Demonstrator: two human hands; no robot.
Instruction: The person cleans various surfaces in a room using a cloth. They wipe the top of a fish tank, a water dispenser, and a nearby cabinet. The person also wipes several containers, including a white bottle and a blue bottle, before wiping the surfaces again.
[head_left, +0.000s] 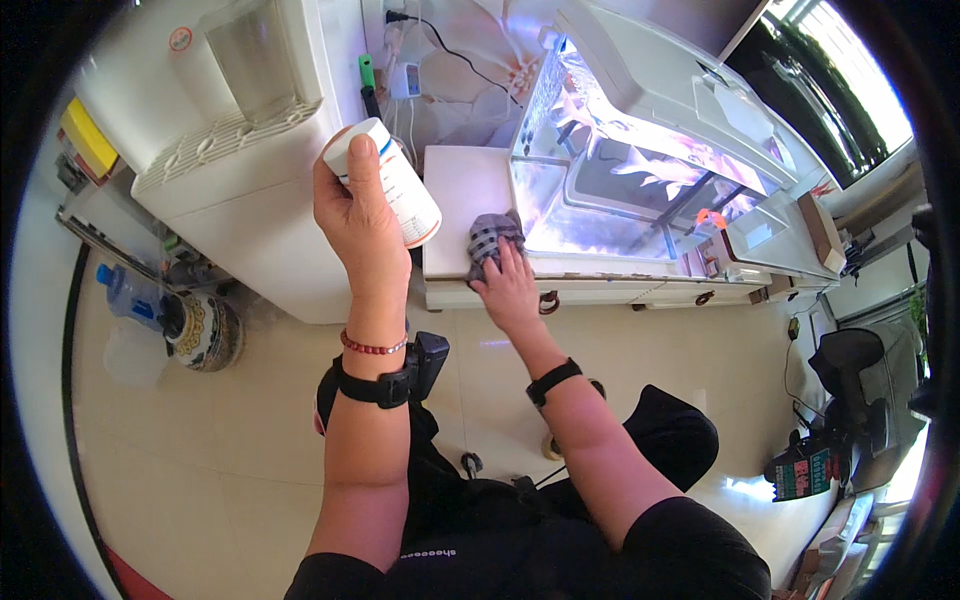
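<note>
My left hand (360, 202) is wrapped around a white plastic bottle (409, 191) with a white screw cap (357, 142). The bottle is tilted and raised above the floor, left of the cabinet; printed writing covers its label. Under the fingers of my right hand (510, 281) lies a crumpled grey and black checked cloth (495, 236). It rests on the white top of a low cabinet (463, 180), close to the left end of a lit glass aquarium (600, 217). Pale long-finned fish (656, 166) and an orange one (711, 217) show in the tank.
A white water dispenser (240, 217) stands at the left. A patterned ceramic pot (204, 330) and a blue water bottle (131, 296) are on the floor beyond it. Against the wall, a black cable (457, 49) hangs beside a plug-in device (406, 80). A television (814, 82) is behind the tank.
</note>
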